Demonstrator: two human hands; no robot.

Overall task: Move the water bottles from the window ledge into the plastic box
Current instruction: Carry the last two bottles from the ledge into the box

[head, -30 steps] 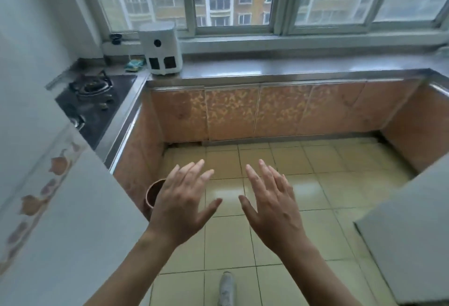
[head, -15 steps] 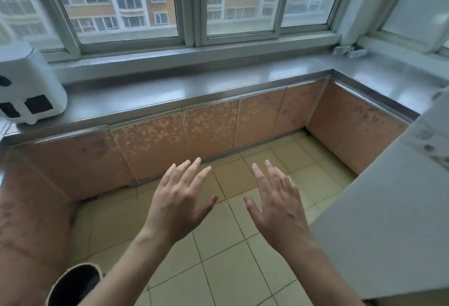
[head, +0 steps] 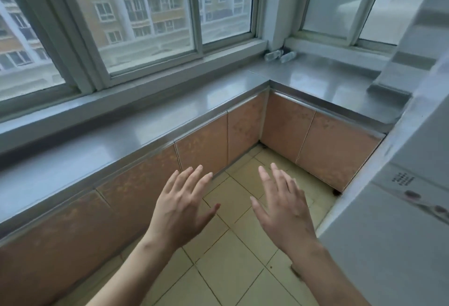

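Observation:
Two clear water bottles (head: 280,56) lie on their sides in the far corner of the steel ledge (head: 170,121), under the window frame. My left hand (head: 181,205) and my right hand (head: 283,206) are held out palm down over the floor, fingers spread, holding nothing. Both hands are well short of the bottles, low in the view. No plastic box is in view.
The steel ledge runs along the windows and turns the corner to the right, above orange tiled cabinet fronts (head: 206,145). A tall white appliance (head: 401,196) stands close on the right. Yellow floor tiles (head: 230,269) lie below my hands.
The view has swung right: the white device on the ledge has left the frame and the corner with the bottles has come closer to the middle. My hands stay spread and empty.

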